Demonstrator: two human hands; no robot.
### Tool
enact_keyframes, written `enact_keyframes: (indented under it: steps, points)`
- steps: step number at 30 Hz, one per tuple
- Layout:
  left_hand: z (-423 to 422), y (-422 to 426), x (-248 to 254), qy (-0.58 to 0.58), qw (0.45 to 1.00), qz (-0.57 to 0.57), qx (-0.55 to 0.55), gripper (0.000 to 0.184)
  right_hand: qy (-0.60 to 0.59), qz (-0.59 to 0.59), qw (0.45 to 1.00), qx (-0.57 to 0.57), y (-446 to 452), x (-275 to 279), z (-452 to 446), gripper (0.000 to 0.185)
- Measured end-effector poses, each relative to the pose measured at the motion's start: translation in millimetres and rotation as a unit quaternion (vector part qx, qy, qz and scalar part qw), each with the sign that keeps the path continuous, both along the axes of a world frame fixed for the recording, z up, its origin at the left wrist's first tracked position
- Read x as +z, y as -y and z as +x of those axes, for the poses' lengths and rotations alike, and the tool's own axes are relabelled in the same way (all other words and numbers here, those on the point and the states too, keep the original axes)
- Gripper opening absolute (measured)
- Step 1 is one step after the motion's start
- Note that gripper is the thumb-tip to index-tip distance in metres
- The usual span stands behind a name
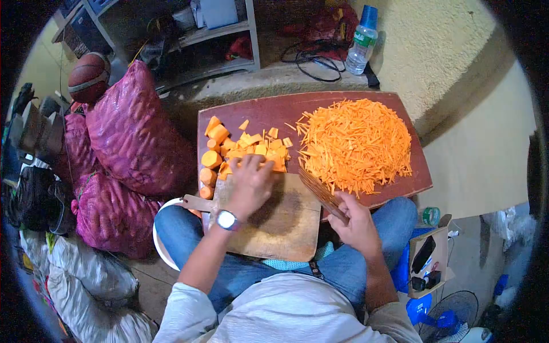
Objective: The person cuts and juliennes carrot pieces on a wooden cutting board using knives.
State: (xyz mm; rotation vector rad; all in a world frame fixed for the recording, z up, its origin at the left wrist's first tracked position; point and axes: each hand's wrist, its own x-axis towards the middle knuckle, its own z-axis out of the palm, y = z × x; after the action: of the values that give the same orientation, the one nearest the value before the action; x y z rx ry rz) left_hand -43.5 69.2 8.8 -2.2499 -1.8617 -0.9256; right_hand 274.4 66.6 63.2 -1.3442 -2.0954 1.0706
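- Left hand (250, 186) is reaching onto carrot chunks (261, 150), counter's (263, 110) left side; can't tell finger grip.
- Right hand (355, 224): fingers clamping knife (319, 193).
- Done: carrot strips (357, 146) heaping right.
- Remaining: chunks waiting.

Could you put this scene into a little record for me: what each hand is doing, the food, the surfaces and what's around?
Left hand: at the chunks' near edge; whether it grips any is unclear
Right hand: holding a brown tool by its near end
Food: orange chunks at left, a heap of orange strips at right
Surfaces: wooden board in front of the person; dark red table under the food
Around: purple sacks and ball at left; bottle beyond the table
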Motion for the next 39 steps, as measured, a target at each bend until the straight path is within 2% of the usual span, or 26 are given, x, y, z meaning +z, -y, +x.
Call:
enact_keyframes:
  steps: [2, 4, 7, 11, 12, 14, 16, 21, 25, 27, 34, 36, 39]
  points:
    - [-22.0, 2.7, -4.2, -0.031, 0.999, -0.004, 0.030, 0.036, -0.010, 0.033, 0.999, 0.022, 2.0, -4.1, -3.6, 0.057]
    - [-37.6, -2.7, -4.9, 0.013, 0.997, -0.006, 0.070, 0.036, 0.057, 0.113, 0.985, 0.121, 2.7, -10.3, -8.5, 0.052]
    - [-49.8, -8.8, -4.5, 0.009, 0.999, -0.037, 0.034, 0.035, 0.040, 0.103, 0.989, 0.098, 9.7, -4.4, -15.2, 0.043]
    - [-49.3, -12.3, -17.5, -0.005, 0.997, -0.080, -0.001, 0.021, 0.056, 0.055, 0.992, 0.095, 11.3, 12.7, -20.3, 0.046]
    - [-48.5, -13.3, -19.8, -0.001, 0.998, -0.064, -0.010, 0.014, 0.081, 0.049, 0.989, 0.112, 10.3, 9.8, -18.8, 0.045]
    - [-49.2, -16.2, -24.0, 0.011, 0.998, -0.058, -0.003, 0.012, 0.109, 0.046, 0.984, 0.130, 11.5, 10.5, -18.6, 0.045]
    - [-48.7, -17.8, -24.4, 0.023, 0.999, -0.049, 0.005, 0.010, 0.095, 0.032, 0.992, 0.082, 13.0, 17.3, -24.2, 0.042]
    - [-51.2, -17.9, -23.0, 0.042, 0.999, 0.005, 0.029, 0.007, 0.104, 0.004, 0.992, 0.065, 6.3, 12.2, -34.4, 0.036]
    - [-51.9, -18.2, -20.9, 0.064, 0.997, 0.029, 0.040, 0.007, 0.083, 0.017, 0.995, 0.060, 4.2, 12.9, -36.8, 0.030]
    - [-51.3, -18.5, -19.0, 0.117, 0.992, -0.008, 0.042, 0.008, 0.086, 0.018, 0.994, 0.056, 6.2, 11.3, -37.0, 0.029]
    - [-51.8, -17.7, -25.7, 0.159, 0.986, -0.030, 0.042, 0.011, 0.074, 0.024, 0.996, 0.051, 10.4, 8.3, -38.6, 0.030]
    - [-49.4, -17.6, -26.8, 0.180, 0.981, 0.034, 0.059, 0.023, 0.065, 0.030, 0.996, 0.048, 9.9, 6.5, -37.9, 0.029]
    - [-49.0, -16.8, -21.6, 0.155, 0.985, -0.002, 0.075, 0.034, 0.046, 0.039, 0.997, 0.041, 11.3, 1.9, -37.0, 0.028]
